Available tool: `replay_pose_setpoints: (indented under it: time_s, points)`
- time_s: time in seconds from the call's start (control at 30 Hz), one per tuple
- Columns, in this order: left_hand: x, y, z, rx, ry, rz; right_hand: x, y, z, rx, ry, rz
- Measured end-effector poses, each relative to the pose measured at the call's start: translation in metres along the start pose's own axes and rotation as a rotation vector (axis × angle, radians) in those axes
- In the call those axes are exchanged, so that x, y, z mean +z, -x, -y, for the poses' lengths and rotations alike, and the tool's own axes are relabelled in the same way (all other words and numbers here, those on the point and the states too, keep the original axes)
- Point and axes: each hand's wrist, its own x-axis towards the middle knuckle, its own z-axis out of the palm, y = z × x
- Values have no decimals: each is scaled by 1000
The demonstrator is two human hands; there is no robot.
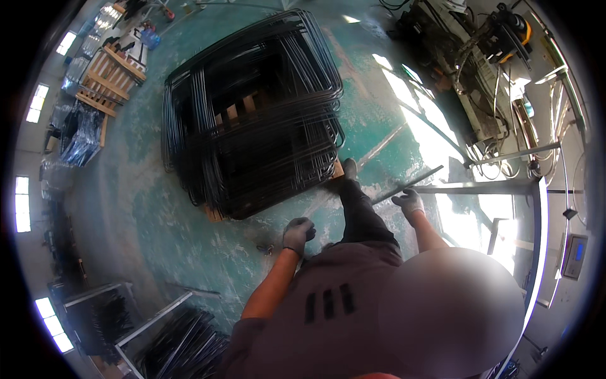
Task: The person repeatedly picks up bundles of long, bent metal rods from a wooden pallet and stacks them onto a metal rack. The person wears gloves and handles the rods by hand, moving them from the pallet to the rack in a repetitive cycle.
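Observation:
Gloved in grey, my left hand (298,234) hangs in front of my body with its fingers curled in; nothing shows in it. My right hand (409,203), in a similar glove, has its thumb and fingers apart. Just beyond its fingers runs a dark bar (420,179); whether they touch I cannot tell. Ahead of me lies a large stack of black metal wire frames (208,158) with rounded corners, nearest to my left hand. Part of a wooden pallet (216,213) shows beneath it. Neither hand touches the stack.
A metal rack post (540,234) with crossbars stands close on my right. Machinery (470,95) and cables lie at the far right. Wooden pallets (107,79) and wrapped goods (85,132) are at the far left. Bundled dark rods (183,344) sit in a metal rack at the lower left.

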Motion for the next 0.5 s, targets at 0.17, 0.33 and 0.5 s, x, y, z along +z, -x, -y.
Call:
replay_pose_setpoints:
  time_s: [0.17, 0.33, 0.5]
  points:
    - [31, -60, -54, 5, -58, -150, 59, -155, 122, -69, 75, 61]
    - [93, -86, -147, 141, -6, -103, 127, -285, 235, -115, 97, 5]
    - [120, -115, -204, 94, 100, -149, 170, -369, 298, -81, 73, 49]
